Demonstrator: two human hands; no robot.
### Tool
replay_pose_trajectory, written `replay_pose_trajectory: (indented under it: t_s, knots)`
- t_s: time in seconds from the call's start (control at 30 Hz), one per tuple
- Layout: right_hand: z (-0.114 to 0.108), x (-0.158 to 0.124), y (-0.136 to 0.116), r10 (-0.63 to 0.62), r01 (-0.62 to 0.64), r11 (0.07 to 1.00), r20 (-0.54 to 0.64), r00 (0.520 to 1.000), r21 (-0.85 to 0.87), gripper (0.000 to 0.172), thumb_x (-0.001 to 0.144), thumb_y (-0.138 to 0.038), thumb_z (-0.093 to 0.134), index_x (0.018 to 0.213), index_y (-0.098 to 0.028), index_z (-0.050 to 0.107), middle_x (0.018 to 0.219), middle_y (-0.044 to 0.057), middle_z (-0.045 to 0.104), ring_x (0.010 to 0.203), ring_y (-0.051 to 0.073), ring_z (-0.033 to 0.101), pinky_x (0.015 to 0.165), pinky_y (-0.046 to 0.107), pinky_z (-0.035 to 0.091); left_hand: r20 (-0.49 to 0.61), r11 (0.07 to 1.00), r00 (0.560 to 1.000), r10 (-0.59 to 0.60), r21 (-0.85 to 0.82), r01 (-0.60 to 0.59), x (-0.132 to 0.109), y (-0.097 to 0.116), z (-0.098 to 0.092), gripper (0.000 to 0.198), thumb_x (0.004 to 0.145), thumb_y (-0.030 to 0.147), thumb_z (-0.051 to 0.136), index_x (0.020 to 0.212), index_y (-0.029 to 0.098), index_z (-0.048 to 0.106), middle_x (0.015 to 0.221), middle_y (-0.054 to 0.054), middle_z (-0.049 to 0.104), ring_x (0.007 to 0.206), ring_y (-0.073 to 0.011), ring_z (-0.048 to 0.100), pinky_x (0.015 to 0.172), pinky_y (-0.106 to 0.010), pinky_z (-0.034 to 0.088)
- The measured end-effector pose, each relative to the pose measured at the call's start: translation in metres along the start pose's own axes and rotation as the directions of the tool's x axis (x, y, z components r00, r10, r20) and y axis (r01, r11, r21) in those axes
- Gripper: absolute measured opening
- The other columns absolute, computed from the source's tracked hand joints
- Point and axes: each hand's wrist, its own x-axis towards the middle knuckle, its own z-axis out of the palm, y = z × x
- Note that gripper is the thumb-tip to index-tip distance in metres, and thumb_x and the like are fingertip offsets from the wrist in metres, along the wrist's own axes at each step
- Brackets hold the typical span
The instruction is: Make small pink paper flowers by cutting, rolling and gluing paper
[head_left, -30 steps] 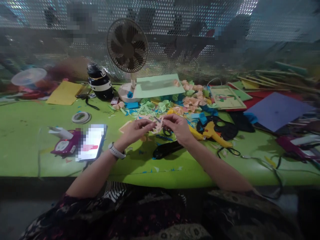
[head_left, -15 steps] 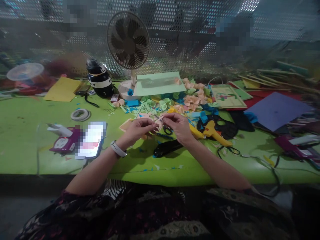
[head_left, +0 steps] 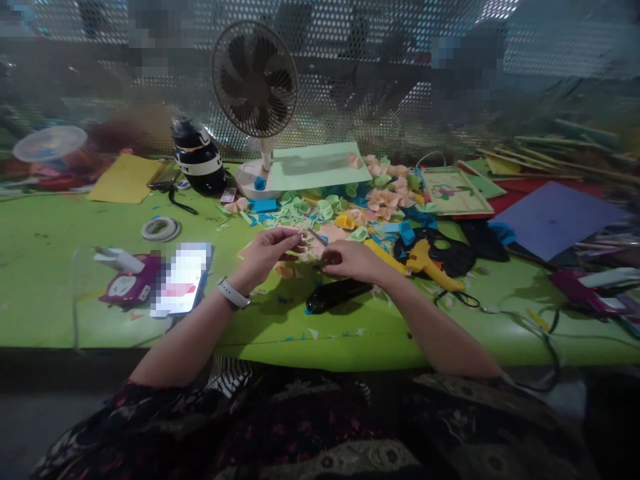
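Note:
My left hand point(head_left: 273, 253), with a white watch band on the wrist, pinches a small piece of paper point(head_left: 303, 236) at its fingertips; its outline blends into the scraps behind. In my right hand point(head_left: 353, 260) is a pair of scissors, its metal blades point(head_left: 316, 236) pointing up and left toward the left fingertips. The fingers hide the scissors' handles. Peach paper point(head_left: 333, 233) and small cut scraps lie just behind both hands. Below the right hand rests a black stapler-like tool point(head_left: 333, 297). A yellow glue gun point(head_left: 425, 263) lies to the right.
A fan point(head_left: 255, 80), a black bottle point(head_left: 199, 160) and a green sheet point(head_left: 320, 167) stand or lie at the back, near heaped paper flowers point(head_left: 387, 200). Leftward are a tape roll point(head_left: 160, 229), a phone point(head_left: 184, 280) and a purple power socket point(head_left: 131, 283). Rightward is purple paper point(head_left: 555, 217).
My hands have drawn slightly apart. The right hand has turned lower from a pinch on the peach paper, and the scissor blades now show plainly. The left hand has shifted a little left.

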Motion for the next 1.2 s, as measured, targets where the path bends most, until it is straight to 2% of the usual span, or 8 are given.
replay_pose_trajectory:
  t_s: [0.07, 0.23, 0.37, 0.53, 0.63, 0.77, 0.9, 1.2]
  knots:
    - [0.001, 0.0, 0.002, 0.013, -0.003, 0.994, 0.09, 0.996, -0.11, 0.013, 0.077, -0.029, 0.071, 0.087, -0.02, 0.071, 0.09, 0.004, 0.072, 0.078, 0.018, 0.062, 0.063, 0.027, 0.037, -0.006, 1.0, 1.0, 0.007, 0.006, -0.007, 0.001, -0.001, 0.0, 0.026, 0.079, 0.036, 0.078, 0.095, 0.017, 0.072, 0.093, -0.007, 0.076, 0.08, -0.0155, 0.072, 0.067, -0.026, 0.057]
    - [0.001, 0.002, 0.0, 0.015, 0.0, 0.989, 0.095, 0.995, -0.151, 0.009, 0.078, -0.023, 0.067, 0.086, -0.02, 0.069, 0.091, 0.005, 0.072, 0.081, 0.019, 0.062, 0.065, 0.026, 0.037, 0.004, 1.0, 1.0, 0.027, -0.003, -0.027, 0.001, -0.001, 0.0, 0.028, 0.079, 0.037, 0.077, 0.097, 0.017, 0.071, 0.096, -0.007, 0.076, 0.083, -0.0166, 0.072, 0.068, -0.026, 0.057]
    - [-0.004, 0.001, -0.005, 0.046, -0.049, 0.997, -0.048, 0.998, -0.067, 0.007, 0.077, -0.022, 0.066, 0.083, -0.019, 0.068, 0.092, 0.007, 0.071, 0.082, 0.02, 0.063, 0.067, 0.027, 0.041, -0.023, 0.999, 0.999, 0.038, 0.01, -0.038, 0.002, 0.001, -0.002, 0.031, 0.078, 0.039, 0.078, 0.097, 0.016, 0.07, 0.094, -0.007, 0.076, 0.084, -0.0167, 0.072, 0.069, -0.027, 0.058]
    - [-0.006, 0.003, 0.0, 0.162, -0.115, 0.975, -0.251, 0.954, 0.19, 0.011, 0.077, -0.028, 0.069, 0.082, -0.018, 0.065, 0.08, 0.005, 0.07, 0.073, 0.019, 0.063, 0.068, 0.031, 0.046, -0.091, 0.997, 0.994, 0.059, -0.039, -0.063, 0.003, 0.004, -0.006, 0.031, 0.076, 0.039, 0.08, 0.096, 0.016, 0.071, 0.09, -0.006, 0.076, 0.084, -0.0161, 0.072, 0.069, -0.025, 0.058]
    - [-0.005, 0.004, 0.003, 0.085, 0.009, 0.971, -0.376, 0.923, 0.239, 0.015, 0.082, -0.034, 0.067, 0.087, -0.019, 0.067, 0.084, 0.005, 0.072, 0.077, 0.021, 0.065, 0.073, 0.034, 0.049, -0.1, 0.997, 0.994, 0.047, -0.049, -0.053, 0.003, 0.005, -0.006, 0.03, 0.077, 0.037, 0.079, 0.096, 0.016, 0.072, 0.092, -0.006, 0.077, 0.083, -0.0157, 0.072, 0.069, -0.025, 0.057]
    - [-0.002, 0.0, -0.001, -0.182, 0.26, 0.964, -0.572, 0.8, 0.058, 0.022, 0.093, -0.036, 0.057, 0.102, -0.02, 0.069, 0.1, 0.01, 0.072, 0.095, 0.025, 0.064, 0.087, 0.04, 0.05, -0.079, 0.999, 0.997, -0.002, -0.051, -0.002, 0.001, 0.006, -0.002, 0.029, 0.077, 0.037, 0.08, 0.096, 0.016, 0.072, 0.091, -0.007, 0.077, 0.081, -0.0152, 0.072, 0.068, -0.025, 0.057]
    - [0.003, -0.005, -0.01, -0.339, 0.345, 0.934, -0.524, 0.782, -0.089, 0.029, 0.101, -0.034, 0.046, 0.112, -0.017, 0.067, 0.105, 0.014, 0.068, 0.099, 0.025, 0.063, 0.085, 0.038, 0.052, -0.028, 0.998, 1.0, -0.013, -0.069, 0.011, -0.002, 0.007, 0.001, 0.029, 0.076, 0.036, 0.08, 0.096, 0.016, 0.072, 0.091, -0.006, 0.076, 0.079, -0.0148, 0.072, 0.07, -0.027, 0.057]
    - [0.008, -0.005, -0.011, -0.337, 0.262, 0.937, -0.405, 0.85, -0.23, 0.04, 0.104, -0.038, 0.036, 0.128, -0.021, 0.063, 0.108, 0.013, 0.068, 0.101, 0.027, 0.063, 0.084, 0.04, 0.053, 0.01, 0.997, 1.0, -0.003, -0.074, 0.004, -0.004, 0.008, 0.003, 0.025, 0.077, 0.033, 0.08, 0.095, 0.016, 0.072, 0.087, -0.005, 0.075, 0.075, -0.0139, 0.071, 0.066, -0.026, 0.058]
